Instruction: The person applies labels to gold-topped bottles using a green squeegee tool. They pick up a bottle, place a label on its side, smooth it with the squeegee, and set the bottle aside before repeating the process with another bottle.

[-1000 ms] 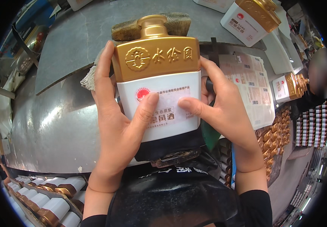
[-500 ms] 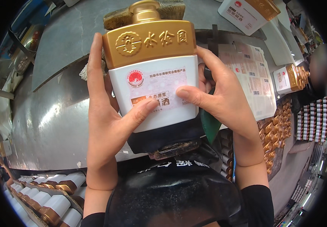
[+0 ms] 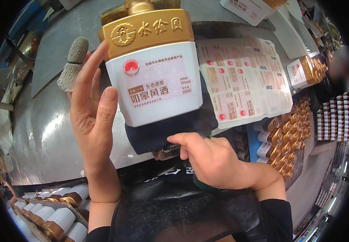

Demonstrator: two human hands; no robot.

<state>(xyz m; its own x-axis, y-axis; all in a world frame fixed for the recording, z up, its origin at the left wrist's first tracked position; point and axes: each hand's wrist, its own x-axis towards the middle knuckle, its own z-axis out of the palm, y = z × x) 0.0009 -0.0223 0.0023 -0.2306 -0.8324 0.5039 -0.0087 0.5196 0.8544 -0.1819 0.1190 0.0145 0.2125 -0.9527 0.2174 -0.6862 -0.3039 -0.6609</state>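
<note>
Brushed grey metal makes up the desk, with rows of bottles near its edge at 7 o'clock. Of the two, the person's left hand is nearer the white-and-gold bottle: it is spread, wrapped around nothing, its index fingertip at the gold shoulder — touching or just beside, the view does not settle which. The right hand is half curled, index finger extended over the dark pad; a green piece shows beneath it, and whether it is gripped cannot be told.

From the left hand the bottle lies toward 2 o'clock, from the right toward 11. It lies label up, its long axis running from the base near 6 o'clock to the neck just short of 12 — the pad shows below its base. Farther out, toward 3 o'clock, lies a printed sheet.
</note>
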